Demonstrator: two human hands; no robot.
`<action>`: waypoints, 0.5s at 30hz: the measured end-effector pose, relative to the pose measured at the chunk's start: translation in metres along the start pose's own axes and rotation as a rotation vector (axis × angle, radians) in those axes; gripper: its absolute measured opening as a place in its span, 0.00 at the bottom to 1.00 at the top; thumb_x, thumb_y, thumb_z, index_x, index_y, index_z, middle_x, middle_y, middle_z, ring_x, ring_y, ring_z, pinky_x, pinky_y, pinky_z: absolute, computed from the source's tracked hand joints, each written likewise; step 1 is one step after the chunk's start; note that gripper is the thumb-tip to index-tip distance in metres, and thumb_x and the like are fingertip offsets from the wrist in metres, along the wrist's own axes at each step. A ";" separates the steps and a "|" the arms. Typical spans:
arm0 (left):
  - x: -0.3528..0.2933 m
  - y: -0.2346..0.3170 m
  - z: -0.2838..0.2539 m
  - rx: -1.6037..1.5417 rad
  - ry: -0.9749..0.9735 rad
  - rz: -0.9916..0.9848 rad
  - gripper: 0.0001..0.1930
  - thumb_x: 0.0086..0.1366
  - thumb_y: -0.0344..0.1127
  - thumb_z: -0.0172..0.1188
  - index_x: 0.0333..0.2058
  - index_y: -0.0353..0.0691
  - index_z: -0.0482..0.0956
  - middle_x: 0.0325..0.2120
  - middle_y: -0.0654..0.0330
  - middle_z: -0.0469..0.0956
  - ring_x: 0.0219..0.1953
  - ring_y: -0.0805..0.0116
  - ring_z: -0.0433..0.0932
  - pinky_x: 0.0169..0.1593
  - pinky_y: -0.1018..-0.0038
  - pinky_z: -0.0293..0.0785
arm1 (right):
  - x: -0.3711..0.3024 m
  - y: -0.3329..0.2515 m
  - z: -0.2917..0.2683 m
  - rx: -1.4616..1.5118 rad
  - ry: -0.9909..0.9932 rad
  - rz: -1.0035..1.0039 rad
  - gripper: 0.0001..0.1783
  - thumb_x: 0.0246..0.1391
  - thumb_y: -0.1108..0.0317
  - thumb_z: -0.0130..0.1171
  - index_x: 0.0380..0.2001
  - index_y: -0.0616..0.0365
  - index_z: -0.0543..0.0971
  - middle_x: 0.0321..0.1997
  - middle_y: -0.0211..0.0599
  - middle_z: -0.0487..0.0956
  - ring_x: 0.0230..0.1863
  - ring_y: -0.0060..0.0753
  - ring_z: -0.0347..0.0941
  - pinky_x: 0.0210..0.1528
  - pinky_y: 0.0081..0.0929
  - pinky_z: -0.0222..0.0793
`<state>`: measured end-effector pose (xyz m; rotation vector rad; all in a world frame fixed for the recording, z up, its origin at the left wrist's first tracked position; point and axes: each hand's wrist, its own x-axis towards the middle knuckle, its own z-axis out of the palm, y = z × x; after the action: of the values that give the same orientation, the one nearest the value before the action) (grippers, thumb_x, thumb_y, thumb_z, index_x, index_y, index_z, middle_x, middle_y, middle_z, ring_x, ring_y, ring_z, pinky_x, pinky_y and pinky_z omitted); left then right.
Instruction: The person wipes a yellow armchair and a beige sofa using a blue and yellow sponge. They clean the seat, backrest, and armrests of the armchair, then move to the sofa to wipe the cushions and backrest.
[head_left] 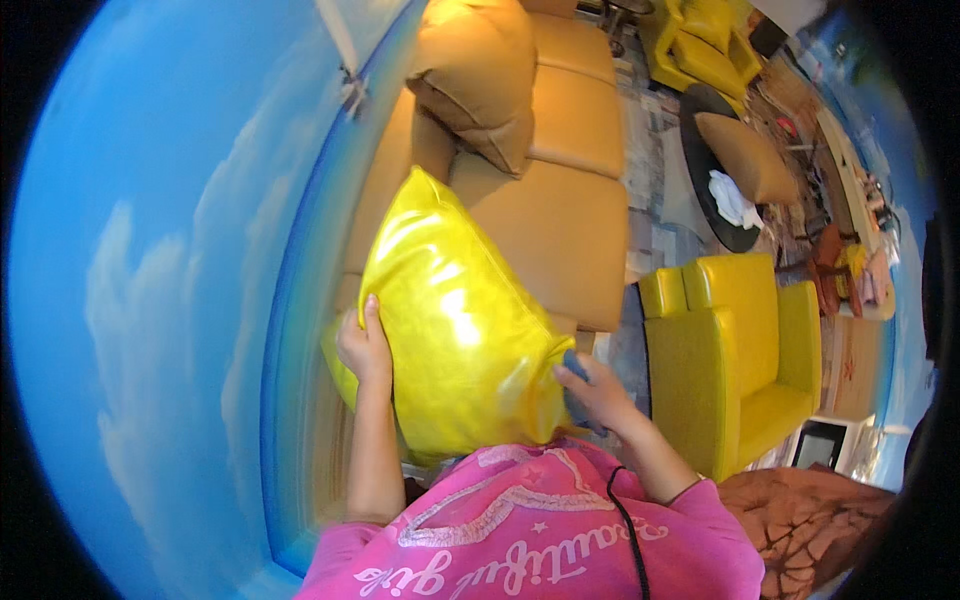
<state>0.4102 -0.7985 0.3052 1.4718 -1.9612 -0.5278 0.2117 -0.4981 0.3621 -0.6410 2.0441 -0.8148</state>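
In front of my body I hold a shiny yellow cushion (440,310) upright, one corner pointing up and away. My left hand (365,345) grips its left edge, the thumb on the near face and the fingers mostly hidden. At the cushion's right corner my right hand (600,395) is closed around a blue-grey cloth (577,390), which touches the yellow cover. Glare lies across the cushion's middle. Behind the left wrist shows more yellow material (340,365), and I cannot tell whether it belongs to the same cushion.
A tan sofa (545,225) with a brown cushion (480,85) on it stretches away ahead. To the right stand a yellow armchair (735,345) and a dark oval table (705,130) bearing another brown cushion (745,155) and a white cloth (733,200). A blue sky-painted wall (170,300) borders the left.
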 end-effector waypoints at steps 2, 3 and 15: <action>-0.008 0.056 -0.009 -0.096 0.048 0.076 0.25 0.73 0.51 0.56 0.32 0.29 0.79 0.26 0.47 0.77 0.29 0.56 0.74 0.38 0.62 0.71 | -0.023 0.016 -0.027 0.009 0.231 -0.195 0.21 0.64 0.51 0.58 0.43 0.61 0.78 0.34 0.52 0.81 0.39 0.54 0.79 0.42 0.41 0.72; -0.008 0.077 -0.019 -0.184 0.039 0.114 0.23 0.74 0.49 0.55 0.33 0.29 0.79 0.27 0.49 0.77 0.30 0.59 0.74 0.38 0.64 0.70 | -0.036 0.000 -0.048 0.006 0.268 -0.165 0.21 0.64 0.51 0.58 0.43 0.61 0.78 0.34 0.53 0.81 0.38 0.55 0.79 0.41 0.42 0.72; -0.172 0.388 0.068 -0.776 -0.338 0.630 0.12 0.73 0.35 0.55 0.37 0.31 0.81 0.30 0.55 0.79 0.35 0.62 0.75 0.42 0.68 0.68 | -0.212 0.184 -0.150 0.248 0.906 -0.015 0.19 0.64 0.53 0.60 0.33 0.60 0.71 0.26 0.49 0.73 0.29 0.51 0.73 0.33 0.42 0.68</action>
<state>0.1222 -0.5219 0.4650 0.2786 -1.9730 -1.1153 0.1725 -0.1847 0.4012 -0.1301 2.6453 -1.5319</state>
